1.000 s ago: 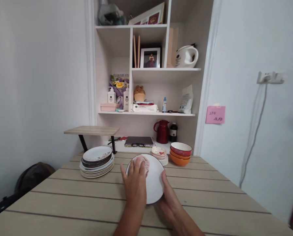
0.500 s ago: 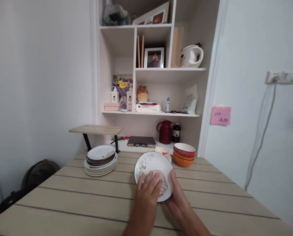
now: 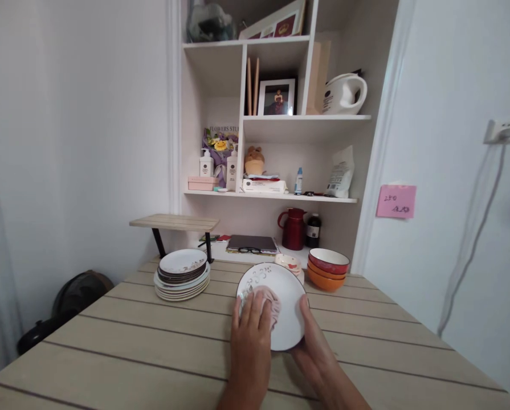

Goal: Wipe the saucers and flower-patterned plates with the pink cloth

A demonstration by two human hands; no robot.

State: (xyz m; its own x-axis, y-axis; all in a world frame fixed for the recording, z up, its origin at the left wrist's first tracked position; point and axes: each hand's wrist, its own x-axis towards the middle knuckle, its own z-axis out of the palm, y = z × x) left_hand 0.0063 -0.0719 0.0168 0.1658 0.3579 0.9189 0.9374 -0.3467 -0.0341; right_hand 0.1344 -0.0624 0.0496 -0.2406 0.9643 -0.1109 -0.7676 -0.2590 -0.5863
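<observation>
A white plate (image 3: 289, 310) with a dark rim and a floral pattern is tilted toward me above the table. My right hand (image 3: 317, 350) grips its lower right edge, thumb on the face and the other fingers hidden behind. With its fingers bent over a crumpled pink cloth (image 3: 273, 305), my left hand (image 3: 251, 336) presses it against the left part of the plate's face. A stack of plates (image 3: 182, 285) stands to the left, patterned ones on top of plain pale ones. Red and orange bowls (image 3: 328, 267) are stacked to the right, beside small patterned dishes (image 3: 289, 263).
The slatted wooden table (image 3: 160, 347) carries a small raised stand (image 3: 174, 222) at its back left. Behind it, a white shelf unit (image 3: 306, 122) holds a red jug (image 3: 293, 229), a dark bottle (image 3: 313, 230) and a dark folder (image 3: 252, 244) with glasses on it.
My left hand has slid the cloth left and slightly up across the plate. The right hand still grips the plate. The whole view has shifted slightly, moving the background to the right.
</observation>
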